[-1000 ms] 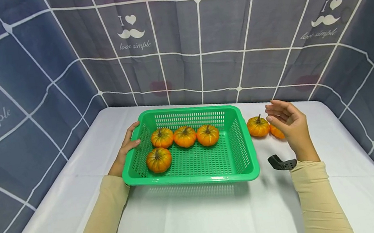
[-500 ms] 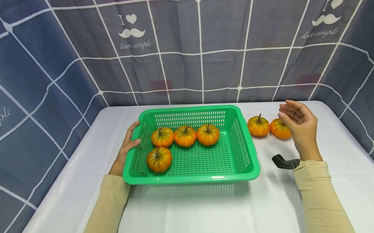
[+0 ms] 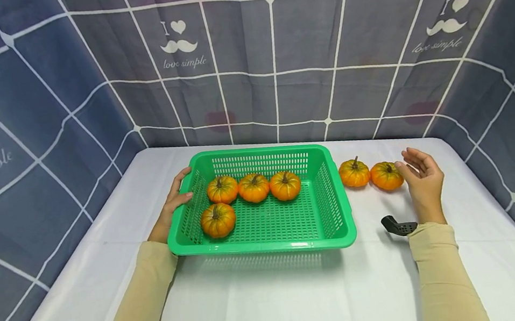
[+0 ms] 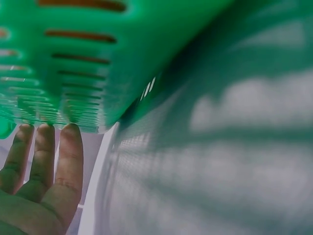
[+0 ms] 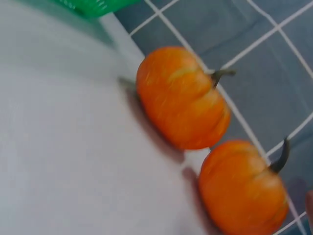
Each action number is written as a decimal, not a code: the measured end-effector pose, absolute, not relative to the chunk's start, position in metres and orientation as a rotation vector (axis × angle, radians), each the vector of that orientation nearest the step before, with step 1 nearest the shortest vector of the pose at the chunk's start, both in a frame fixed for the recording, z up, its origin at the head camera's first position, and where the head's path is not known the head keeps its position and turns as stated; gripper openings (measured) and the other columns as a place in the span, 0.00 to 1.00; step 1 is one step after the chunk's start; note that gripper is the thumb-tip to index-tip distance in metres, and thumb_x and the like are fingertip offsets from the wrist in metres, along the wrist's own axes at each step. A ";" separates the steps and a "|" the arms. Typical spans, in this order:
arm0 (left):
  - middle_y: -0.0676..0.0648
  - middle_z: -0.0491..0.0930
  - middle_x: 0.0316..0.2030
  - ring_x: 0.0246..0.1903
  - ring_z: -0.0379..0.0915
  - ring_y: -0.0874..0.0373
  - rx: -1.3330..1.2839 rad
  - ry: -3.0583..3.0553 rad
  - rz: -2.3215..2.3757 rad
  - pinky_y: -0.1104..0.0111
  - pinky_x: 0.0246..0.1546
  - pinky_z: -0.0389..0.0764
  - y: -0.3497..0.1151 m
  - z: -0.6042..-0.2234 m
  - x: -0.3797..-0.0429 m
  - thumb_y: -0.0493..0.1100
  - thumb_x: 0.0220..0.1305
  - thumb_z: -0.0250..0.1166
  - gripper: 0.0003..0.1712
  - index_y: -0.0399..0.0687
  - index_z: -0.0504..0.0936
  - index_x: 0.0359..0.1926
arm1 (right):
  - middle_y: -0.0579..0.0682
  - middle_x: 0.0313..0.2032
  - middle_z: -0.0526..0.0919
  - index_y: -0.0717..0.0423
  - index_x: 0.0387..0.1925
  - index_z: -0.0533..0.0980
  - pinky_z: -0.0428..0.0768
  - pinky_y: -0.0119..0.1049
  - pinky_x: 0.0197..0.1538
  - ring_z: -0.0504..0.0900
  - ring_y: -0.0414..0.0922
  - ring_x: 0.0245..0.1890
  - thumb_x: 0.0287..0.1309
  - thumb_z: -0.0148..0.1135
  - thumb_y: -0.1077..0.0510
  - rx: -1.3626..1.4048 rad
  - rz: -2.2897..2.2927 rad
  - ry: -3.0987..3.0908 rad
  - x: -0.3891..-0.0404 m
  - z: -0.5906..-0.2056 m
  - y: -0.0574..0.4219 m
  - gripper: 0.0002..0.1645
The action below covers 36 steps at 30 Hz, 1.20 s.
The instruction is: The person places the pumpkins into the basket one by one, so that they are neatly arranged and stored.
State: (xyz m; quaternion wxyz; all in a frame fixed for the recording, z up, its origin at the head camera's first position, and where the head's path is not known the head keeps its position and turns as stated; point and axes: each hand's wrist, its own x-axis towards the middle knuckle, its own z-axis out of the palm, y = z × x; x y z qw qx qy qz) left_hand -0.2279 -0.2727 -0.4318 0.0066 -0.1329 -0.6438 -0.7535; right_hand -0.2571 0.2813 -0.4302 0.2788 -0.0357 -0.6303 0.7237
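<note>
A green plastic basket (image 3: 269, 248) with slotted walls stands on the table, several small orange pumpkins inside, one of them a front-left pumpkin (image 3: 218, 221). My left hand (image 3: 172, 204) grips its left side, thumb over the rim and fingers on the outside; the left wrist view shows fingers (image 4: 68, 161) against the slotted wall. Right of the basket sit two more, a near pumpkin (image 3: 354, 173) and an outer pumpkin (image 3: 387, 176). Beside the outer one is my right hand (image 3: 425, 182), fingers loosely bent, thumb tip right at its edge, nothing held.
A white cloth covers the table (image 3: 276, 304). Grey checked curtain (image 3: 300, 41) hangs close behind it and along both sides. On the right wrist sits a black camera mount (image 3: 399, 226).
My right hand has moved right and a little towards me, from over the outer pumpkin to its right side, uncovering it. The left hand and the basket have stayed put.
</note>
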 end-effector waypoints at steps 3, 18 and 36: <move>0.35 0.47 0.82 0.70 0.64 0.59 -0.393 -2.033 -2.383 0.73 0.64 0.74 -0.272 -0.430 -0.226 0.34 0.72 0.45 0.42 0.43 0.47 0.85 | 0.41 0.52 0.84 0.56 0.62 0.82 0.73 0.29 0.69 0.78 0.38 0.57 0.65 0.71 0.72 -0.199 1.944 -1.790 -0.257 -0.439 0.287 0.25; 0.36 0.44 0.85 0.79 0.52 0.45 -0.477 -2.157 -2.351 0.68 0.68 0.72 -0.275 -0.421 -0.219 0.34 0.73 0.49 0.44 0.51 0.52 0.87 | 0.59 0.83 0.57 0.56 0.86 0.55 0.60 0.34 0.80 0.59 0.54 0.82 0.72 0.65 0.69 -0.404 1.908 -2.247 -0.259 -0.460 0.297 0.48; 0.43 0.65 0.73 0.68 0.70 0.53 -0.561 -2.039 -2.374 0.66 0.59 0.81 -0.278 -0.429 -0.223 0.25 0.63 0.47 0.39 0.61 0.72 0.71 | 0.64 0.84 0.52 0.58 0.87 0.47 0.54 0.44 0.83 0.54 0.60 0.83 0.75 0.64 0.65 -0.364 1.765 -2.456 -0.263 -0.465 0.299 0.51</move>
